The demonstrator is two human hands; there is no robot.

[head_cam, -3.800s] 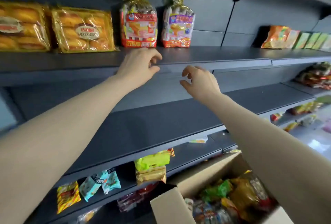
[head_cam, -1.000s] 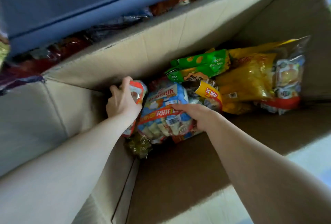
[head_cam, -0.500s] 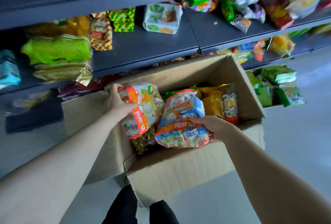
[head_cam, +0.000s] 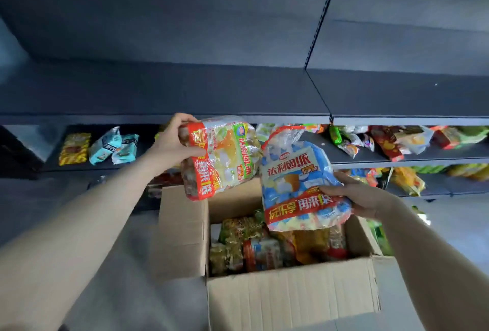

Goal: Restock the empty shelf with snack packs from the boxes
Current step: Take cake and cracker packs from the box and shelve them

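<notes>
My left hand (head_cam: pixel 173 142) grips a green, yellow and red snack pack (head_cam: pixel 225 156) by its left end. My right hand (head_cam: pixel 357 195) holds a blue and red snack pack (head_cam: pixel 299 182) from its lower right side. Both packs hang in the air above the open cardboard box (head_cam: pixel 291 296), just below the front edge of a bare dark shelf (head_cam: pixel 185 87). More snack packs (head_cam: pixel 264 246) lie inside the box.
The shelf under the bare one carries a yellow pack (head_cam: pixel 74 148) and teal packs (head_cam: pixel 113 145) on the left and mixed packs (head_cam: pixel 383 140) on the right. Lower shelves on the right hold more snacks. Grey floor surrounds the box.
Both hands have lifted their packs out of the box and up toward the bare shelf. The view has tilted upward, and the bare shelf now fills the top half.
</notes>
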